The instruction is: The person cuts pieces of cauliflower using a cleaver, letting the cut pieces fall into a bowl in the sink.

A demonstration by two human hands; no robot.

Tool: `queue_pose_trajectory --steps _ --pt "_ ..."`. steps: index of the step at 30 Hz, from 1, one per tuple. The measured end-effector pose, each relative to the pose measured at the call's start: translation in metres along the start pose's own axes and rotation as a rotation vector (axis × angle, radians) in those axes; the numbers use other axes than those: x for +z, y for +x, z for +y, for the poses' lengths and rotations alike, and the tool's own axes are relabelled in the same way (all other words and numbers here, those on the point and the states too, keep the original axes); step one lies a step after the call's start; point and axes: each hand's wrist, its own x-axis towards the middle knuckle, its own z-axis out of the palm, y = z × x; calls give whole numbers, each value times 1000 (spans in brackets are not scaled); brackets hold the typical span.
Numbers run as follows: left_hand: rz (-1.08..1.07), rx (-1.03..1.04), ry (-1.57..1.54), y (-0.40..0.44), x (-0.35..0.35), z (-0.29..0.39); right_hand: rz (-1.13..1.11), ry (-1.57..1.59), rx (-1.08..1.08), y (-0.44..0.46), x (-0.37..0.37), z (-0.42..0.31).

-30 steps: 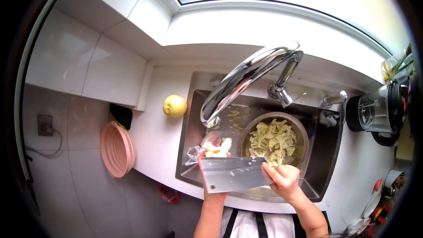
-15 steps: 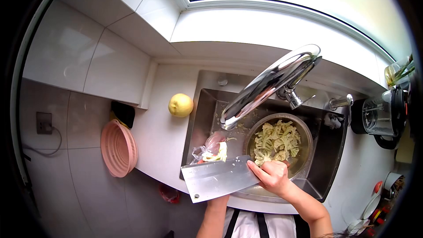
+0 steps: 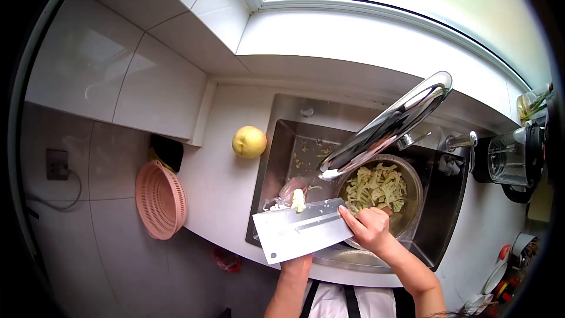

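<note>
My right hand (image 3: 372, 229) is closed round the handle of a wide cleaver (image 3: 303, 229), its blade reaching left across the sink's front edge. Behind the blade, most of my left hand (image 3: 297, 265) is hidden; only the wrist and the hand's lower part show, so its fingers cannot be made out. A pale cauliflower piece (image 3: 298, 200) sticks up past the blade's far edge, and whether my left hand holds it is hidden. Beyond my right hand, a round metal bowl (image 3: 419, 200) in the sink holds cut cauliflower florets (image 3: 376, 187).
A chrome faucet (image 3: 388, 126) arches over the metal sink (image 3: 276, 147). In the sink lies a clear plastic bag (image 3: 291, 188) amid scraps. A yellow round fruit (image 3: 249, 142) sits on the left counter, a pink basket (image 3: 160, 200) beyond it. At right stands a blender (image 3: 507, 159).
The cleaver has tilted, its left end rising in view and its face turning brighter. Both hands remain near the sink's front edge. The whole view has shifted slightly.
</note>
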Motion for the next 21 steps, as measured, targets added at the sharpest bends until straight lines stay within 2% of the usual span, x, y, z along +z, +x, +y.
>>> queue_pose_trajectory --steps 1,4,6,7,8,10,12,14,16,18,19,21 --pt "-9 -68 -41 0 0 5 1 37 7 -2 2 3" --pt "1 -85 -82 3 -18 -3 -27 66 23 0 2 3" --pt "90 -112 -60 3 -24 -4 -13 73 83 -2 8 4" --pt "33 -50 -38 7 -27 -4 -5 77 111 -3 13 6" --pt "-23 11 -15 11 -29 -3 -52 89 191 -10 18 13" --pt "13 -19 -53 8 -14 10 -130 184 363 -30 30 29" --pt "64 -59 -63 14 -15 14 -193 279 460 -41 34 37" --pt "-12 -137 -190 22 -24 18 -181 440 504 -47 33 36" --pt "-42 -266 -340 25 -30 17 -174 468 561 -42 25 26" --pt "-40 -422 -509 27 -31 20 -173 434 586 -33 17 17" --pt "-15 -486 -577 27 -28 22 -113 329 466 -32 13 14" --pt "97 -491 -508 26 -21 25 -32 204 307 -22 -2 3"
